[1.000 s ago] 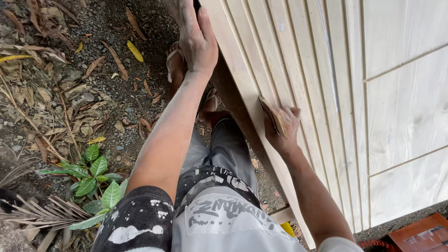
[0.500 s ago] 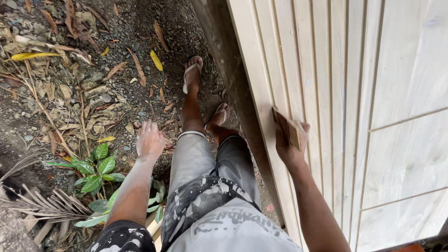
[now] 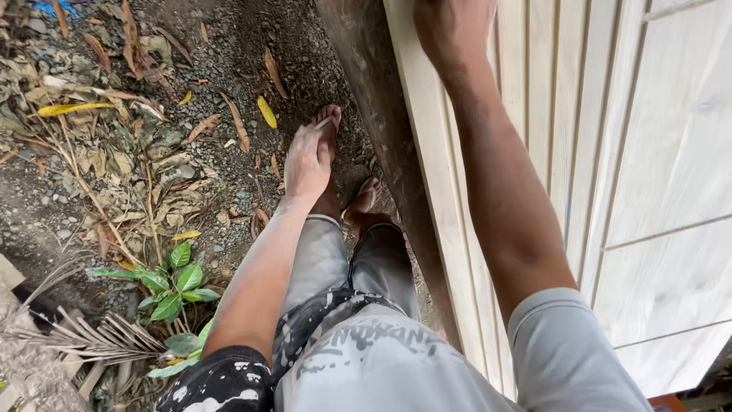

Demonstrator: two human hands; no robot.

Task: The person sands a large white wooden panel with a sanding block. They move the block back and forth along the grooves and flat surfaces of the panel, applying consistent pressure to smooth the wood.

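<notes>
Two hands, right (image 3: pixel 450 30) on pale wooden panelling (image 3: pixel 648 152), left (image 3: pixel 309 156) over leaf-strewn gravel (image 3: pixel 152 152)

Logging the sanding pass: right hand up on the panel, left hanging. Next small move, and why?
Probably draw the right hand back down the pale grooved wood panel: it presses near the top edge of view, arm stretched out, while the left hand hangs free over the gravel ground.

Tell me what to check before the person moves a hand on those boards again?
1. Right hand on the pale wooden boards: ok, pressed against them.
2. What the right hand holds: cannot tell, its fingers are cut off by the picture's top edge.
3. Left hand free: ok, open, hanging over the ground, holding nothing.
4. Footing: ok, both feet on gravel beside the dark beam.
5. Dry leaves underfoot: ok, they lie to the side.
</notes>
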